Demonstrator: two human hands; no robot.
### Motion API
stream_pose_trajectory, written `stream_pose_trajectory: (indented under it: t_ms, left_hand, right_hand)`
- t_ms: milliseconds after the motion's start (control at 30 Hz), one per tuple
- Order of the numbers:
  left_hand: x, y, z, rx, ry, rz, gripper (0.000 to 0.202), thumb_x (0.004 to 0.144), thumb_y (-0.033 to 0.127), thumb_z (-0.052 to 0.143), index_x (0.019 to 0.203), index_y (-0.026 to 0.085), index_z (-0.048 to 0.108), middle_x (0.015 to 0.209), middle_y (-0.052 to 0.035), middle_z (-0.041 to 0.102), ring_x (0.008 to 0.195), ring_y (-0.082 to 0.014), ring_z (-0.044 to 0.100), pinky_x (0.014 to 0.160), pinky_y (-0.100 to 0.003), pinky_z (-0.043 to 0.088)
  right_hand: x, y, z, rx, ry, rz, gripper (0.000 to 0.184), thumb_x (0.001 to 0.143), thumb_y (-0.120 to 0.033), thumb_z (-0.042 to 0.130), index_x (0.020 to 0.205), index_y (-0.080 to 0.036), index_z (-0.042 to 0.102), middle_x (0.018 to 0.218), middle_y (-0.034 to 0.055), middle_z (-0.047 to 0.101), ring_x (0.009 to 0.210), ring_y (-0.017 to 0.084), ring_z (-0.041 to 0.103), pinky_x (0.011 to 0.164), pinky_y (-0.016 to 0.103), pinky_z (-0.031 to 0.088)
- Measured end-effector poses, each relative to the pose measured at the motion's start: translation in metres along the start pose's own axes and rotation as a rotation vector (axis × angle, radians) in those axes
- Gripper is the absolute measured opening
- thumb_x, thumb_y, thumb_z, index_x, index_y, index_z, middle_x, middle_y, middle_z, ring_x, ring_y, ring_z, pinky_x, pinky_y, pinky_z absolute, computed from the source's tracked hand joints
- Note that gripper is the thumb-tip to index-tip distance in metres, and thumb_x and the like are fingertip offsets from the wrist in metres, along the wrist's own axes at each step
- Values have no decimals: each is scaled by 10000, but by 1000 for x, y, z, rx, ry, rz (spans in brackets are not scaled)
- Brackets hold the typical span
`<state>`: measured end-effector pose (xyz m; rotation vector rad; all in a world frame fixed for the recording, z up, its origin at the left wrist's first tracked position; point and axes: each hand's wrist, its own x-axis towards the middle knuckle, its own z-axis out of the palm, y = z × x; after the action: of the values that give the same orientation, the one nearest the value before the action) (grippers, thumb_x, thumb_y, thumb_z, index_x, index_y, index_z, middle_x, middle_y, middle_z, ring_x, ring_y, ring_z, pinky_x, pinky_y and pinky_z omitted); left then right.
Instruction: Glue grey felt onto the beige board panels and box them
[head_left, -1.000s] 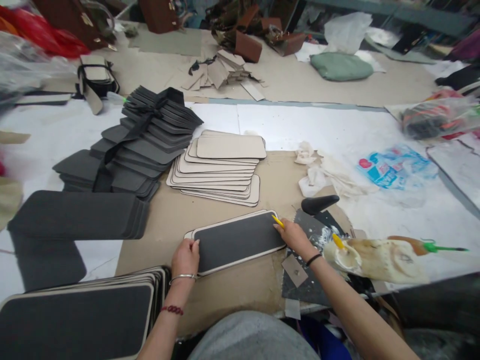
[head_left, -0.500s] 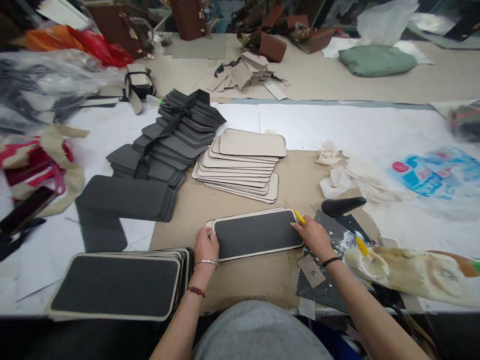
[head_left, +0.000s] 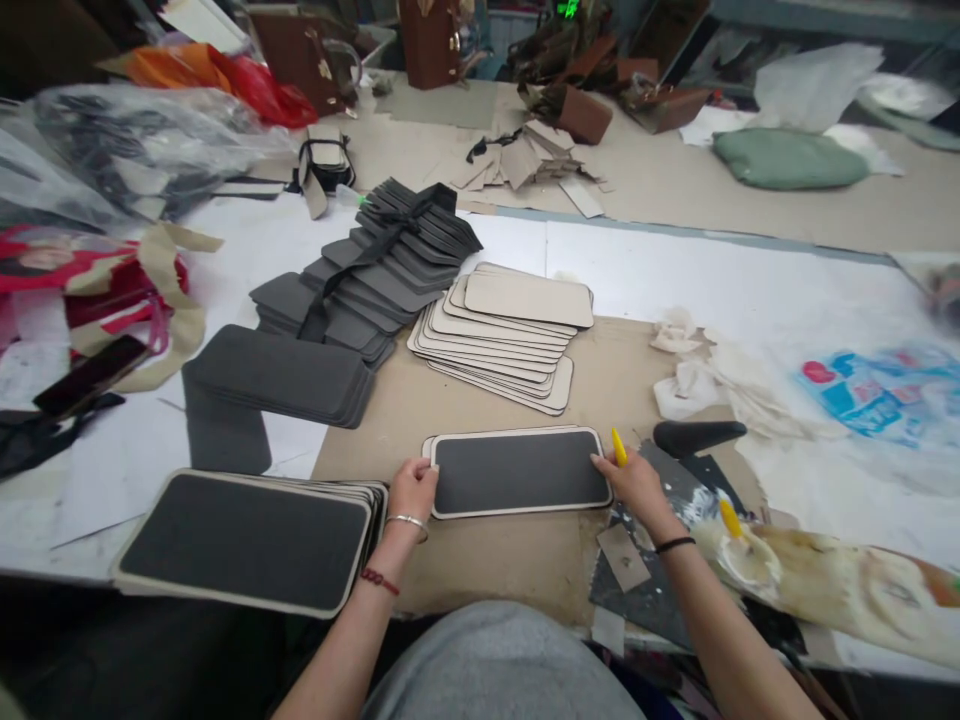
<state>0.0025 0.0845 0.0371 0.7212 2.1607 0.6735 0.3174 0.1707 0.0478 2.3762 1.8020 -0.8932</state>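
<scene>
A dark grey rounded panel (head_left: pixel 521 472) with a beige border lies flat in front of me, over another beige-edged piece that peeks out at its left and top. My left hand (head_left: pixel 412 492) pinches its left edge. At the right edge my right hand (head_left: pixel 634 482) has thumb and fingers closed on the panel, and a slim yellow tool (head_left: pixel 619 447) pokes up from that grip; its lower end is hidden. To the left sits a stack of like bordered panels (head_left: pixel 247 540). Behind lie fanned beige pieces (head_left: pixel 525 300) and plain dark grey pieces (head_left: pixel 281 370).
On the right are a black curved object (head_left: pixel 697 436), a white paste pot (head_left: pixel 750 565) with a yellow tool in it, a stained dark sheet (head_left: pixel 637 590) and crumpled tissue (head_left: pixel 686 385). A phone (head_left: pixel 94 375) lies at the left. Cardboard scraps (head_left: pixel 532 158) and brown bags (head_left: pixel 431 45) stand farther back.
The panel has turned slightly, its right end coming down so that it lies more level, with both hands still on its ends. The camera view has shifted a little.
</scene>
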Motion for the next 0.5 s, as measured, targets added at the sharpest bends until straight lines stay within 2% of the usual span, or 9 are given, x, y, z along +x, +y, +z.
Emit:
stream_pose_trajectory:
  t_ms: [133, 200, 333, 500]
  left_hand:
    - [2, -1, 1, -50, 2, -15, 248, 658, 313, 560, 814, 121, 583, 580, -1, 579, 599, -170, 575, 633, -291, 458]
    - [3, -3, 2, -52, 7, -8, 245, 637, 337, 570, 784, 141, 561, 572, 10, 560, 588, -174, 563, 633, -305, 455]
    - [2, -6, 5, 30, 43, 86, 199, 648, 359, 542, 727, 179, 516, 654, -9, 564, 639, -177, 551, 674, -323, 453]
    - [-13, -2, 7, 191, 197, 317, 183, 700, 349, 488, 781, 188, 515, 791, -56, 555, 765, -195, 535, 765, -346, 438]
  right_hand:
    - [-2, 5, 1, 326, -78, -7, 267, 733, -396, 460, 722, -149, 562, 563, 0, 559, 534, 137, 524, 513, 223, 384]
    - [-2, 8, 2, 359, -120, -18, 261, 734, -377, 458, 744, -141, 569, 548, -15, 550, 509, 125, 507, 494, 214, 378]
    - [0, 10, 3, 147, -99, -59, 240, 750, -349, 478, 757, -146, 605, 631, 7, 607, 603, 137, 553, 542, 206, 384]
    - [-7, -1, 2, -149, -29, -81, 265, 824, -324, 436, 912, -157, 622, 808, 88, 651, 760, 188, 601, 624, 230, 389]
